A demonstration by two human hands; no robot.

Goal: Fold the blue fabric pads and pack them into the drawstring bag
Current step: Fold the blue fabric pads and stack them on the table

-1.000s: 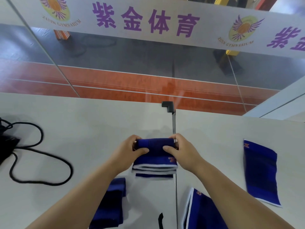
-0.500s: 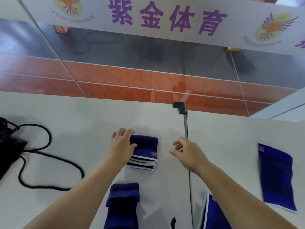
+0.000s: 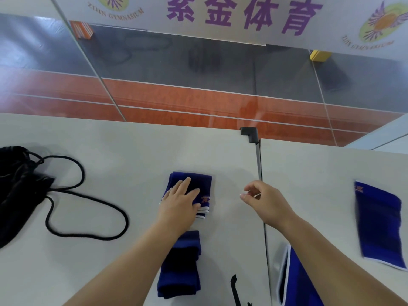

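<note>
Left hand (image 3: 180, 203) flat atop folded blue pad (image 3: 202, 184), right hand (image 3: 262, 200) loosely curled, empty, just beside pad

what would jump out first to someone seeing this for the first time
Probably the left hand lying flat on a folded blue pad mid-table, with the right hand hovering beside it, empty. Next, the black drawstring bag at the left edge, and an unfolded blue pad lying flat on the far right.

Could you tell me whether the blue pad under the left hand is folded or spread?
Folded: the pad under the left hand shows stacked white edges.
</note>
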